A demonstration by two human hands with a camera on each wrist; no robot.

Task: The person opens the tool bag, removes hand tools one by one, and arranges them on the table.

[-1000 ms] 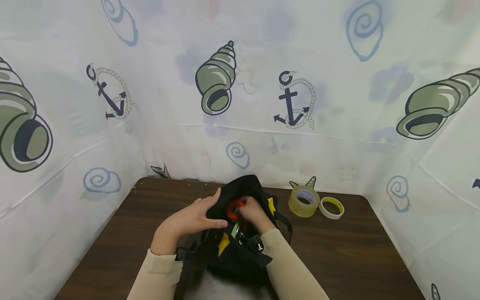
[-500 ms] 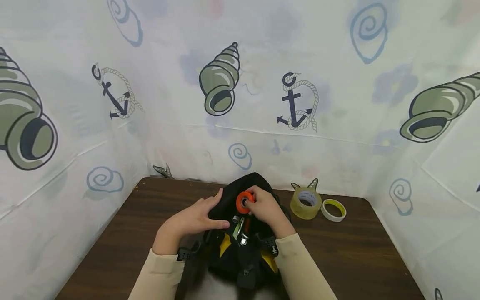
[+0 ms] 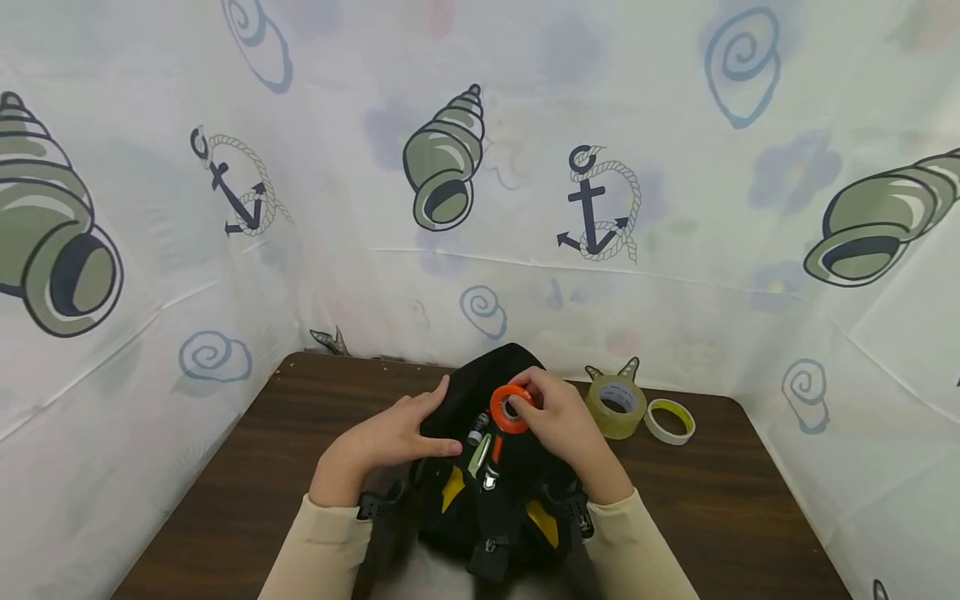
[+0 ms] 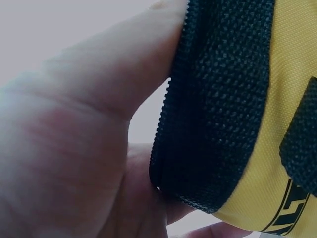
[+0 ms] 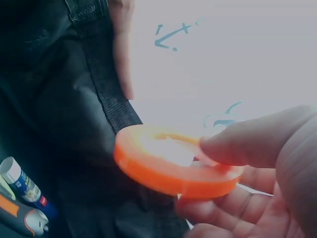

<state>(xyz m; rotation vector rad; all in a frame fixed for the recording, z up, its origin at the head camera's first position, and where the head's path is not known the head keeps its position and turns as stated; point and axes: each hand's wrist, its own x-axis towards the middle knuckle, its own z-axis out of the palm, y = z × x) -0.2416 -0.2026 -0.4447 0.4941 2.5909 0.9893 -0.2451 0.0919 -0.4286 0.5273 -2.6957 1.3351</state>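
A roll of orange tape (image 3: 510, 408) is pinched in my right hand (image 3: 562, 417), thumb through its ring and fingers beneath, above the bag's opening. The black bag (image 3: 480, 375) with yellow panels gapes open on the table. My left hand (image 3: 382, 450) holds the zippered edge (image 4: 171, 124) on its left side, the thumb over the opening and the other fingers outside. Inside the bag lie a glue stick (image 5: 25, 183) with a white cap, an orange-and-grey tool (image 5: 22, 215) and a light green item (image 3: 478, 456). The rest of the bag's inside is dark.
A wide roll of clear tape (image 3: 617, 407) and a thin white roll with a yellow inner ring (image 3: 670, 422) stand at the back right of the dark wooden table (image 3: 712, 500). A printed white cloth (image 3: 525, 317) surrounds the table at back and sides.
My right hand has drawn the orange tape up out of the bag and to the right. The glue stick and green item now show more fully. My left hand stays at the edge.
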